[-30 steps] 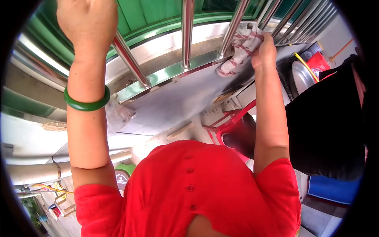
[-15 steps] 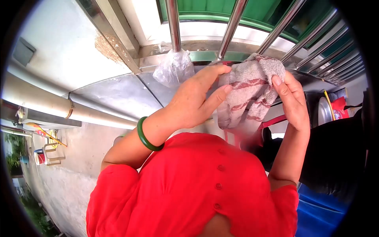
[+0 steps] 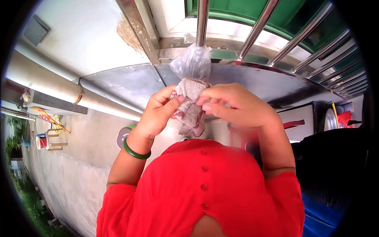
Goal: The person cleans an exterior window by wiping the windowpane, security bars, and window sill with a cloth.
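the grey, maroon-striped terry cloth (image 3: pixel 190 89) is now bunched smaller, hence handier; left hand (image 3: pixel 158 114) pinches it, right hand's (image 3: pixel 244 104) grip unclear.

1 head-worn camera looks forward and down over the red shirt (image 3: pixel 169 185), close to the cloth (image 3: pixel 192 112)

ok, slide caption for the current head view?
Left hand holds a bunched cloth, right hand at its side; plastic bag by a metal bar beyond.
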